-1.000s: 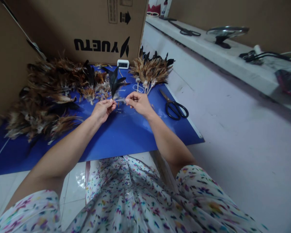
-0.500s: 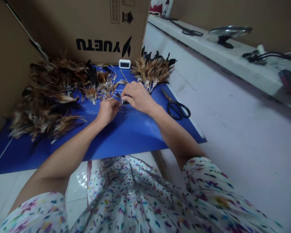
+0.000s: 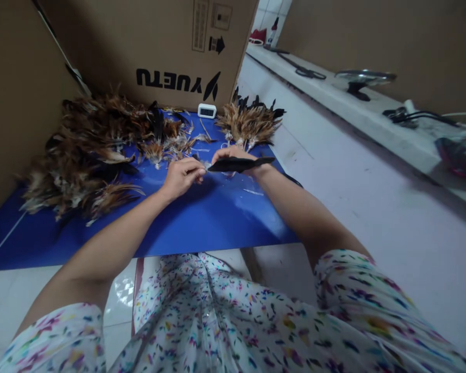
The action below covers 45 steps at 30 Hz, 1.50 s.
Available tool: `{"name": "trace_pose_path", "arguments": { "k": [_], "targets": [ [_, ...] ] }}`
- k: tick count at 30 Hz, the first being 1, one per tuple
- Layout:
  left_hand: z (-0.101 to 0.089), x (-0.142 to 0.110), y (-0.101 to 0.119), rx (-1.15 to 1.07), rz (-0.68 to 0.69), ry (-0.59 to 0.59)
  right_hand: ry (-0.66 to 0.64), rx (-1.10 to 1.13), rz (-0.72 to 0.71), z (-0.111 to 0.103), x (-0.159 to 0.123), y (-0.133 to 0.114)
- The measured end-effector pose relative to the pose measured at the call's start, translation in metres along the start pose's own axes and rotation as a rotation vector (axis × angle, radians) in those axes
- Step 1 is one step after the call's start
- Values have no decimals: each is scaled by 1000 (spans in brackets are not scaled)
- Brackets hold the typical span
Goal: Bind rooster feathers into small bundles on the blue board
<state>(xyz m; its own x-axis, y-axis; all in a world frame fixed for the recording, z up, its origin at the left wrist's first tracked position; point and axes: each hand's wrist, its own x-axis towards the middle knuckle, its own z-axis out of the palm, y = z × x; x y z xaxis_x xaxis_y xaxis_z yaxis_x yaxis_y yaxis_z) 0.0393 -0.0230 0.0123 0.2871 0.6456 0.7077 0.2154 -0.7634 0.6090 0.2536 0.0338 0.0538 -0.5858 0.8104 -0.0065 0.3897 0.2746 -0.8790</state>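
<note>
My left hand (image 3: 183,176) is closed in a pinch on the quill end of a black feather (image 3: 238,164), which lies sideways and points right across my right wrist. My right hand (image 3: 233,154) sits just behind the feather with its fingers curled at the quill end; what it grips is hidden. Both hands hover over a blue mat (image 3: 202,217). A large heap of brown and black feathers (image 3: 89,150) lies left of my hands. A tied fan of brown feathers (image 3: 250,122) rests beyond my right hand.
A cardboard box (image 3: 159,46) stands behind the mat, with a small white timer (image 3: 207,110) at its foot. Scissors (image 3: 295,181) are mostly hidden behind my right forearm. A white ledge (image 3: 353,103) at right holds cables, scissors and a round stand.
A second ago both hands held a black feather bunch upright. They dipped to the mat, and now a black feather lies sideways between them. The view shifted left, hiding the scissors.
</note>
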Motion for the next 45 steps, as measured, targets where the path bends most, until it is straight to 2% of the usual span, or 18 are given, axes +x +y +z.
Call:
{"name": "trace_pose_path", "arguments": {
  "k": [3,6,8,10,13,16,18,20,23,26,30,33,34,39,45],
  "targets": [
    [0,-1,-3,-9,-76,52,41,-8,-14,27,-18,9],
    [1,-2,-6,89,-83,87,87,-70,-59,50,-38,1],
    [3,-3,-6,178,-60,83,154,-300,-166,59,-51,-12],
    [4,-5,-5,263,-13,45,164,-535,-247,62,-61,-29],
    [6,-6,-5,346,106,-26,131,-802,-255,57,-66,-56],
    [6,-7,-6,352,201,-68,97,-919,-249,45,-56,-77],
    [5,-7,-7,314,235,-89,53,-865,-281,33,-42,-84],
    [4,-6,-6,255,264,-101,-36,-689,-293,18,-25,-82],
    [3,-5,-2,154,259,-83,-186,-323,-202,-1,-5,-66],
    [3,-3,2,37,146,-16,-201,-93,-89,-8,0,-40],
    [5,-2,2,-100,-99,59,-42,106,-3,12,-16,-13],
    [7,-3,0,-134,-216,79,-9,83,-79,36,-32,-6],
    [8,-3,-1,-127,-234,85,43,48,-125,43,-37,-7],
    [12,-7,2,70,-227,127,362,-153,-261,65,-51,-14],
    [16,-11,1,292,-95,129,534,-67,-247,79,-44,-5]
  ]
}}
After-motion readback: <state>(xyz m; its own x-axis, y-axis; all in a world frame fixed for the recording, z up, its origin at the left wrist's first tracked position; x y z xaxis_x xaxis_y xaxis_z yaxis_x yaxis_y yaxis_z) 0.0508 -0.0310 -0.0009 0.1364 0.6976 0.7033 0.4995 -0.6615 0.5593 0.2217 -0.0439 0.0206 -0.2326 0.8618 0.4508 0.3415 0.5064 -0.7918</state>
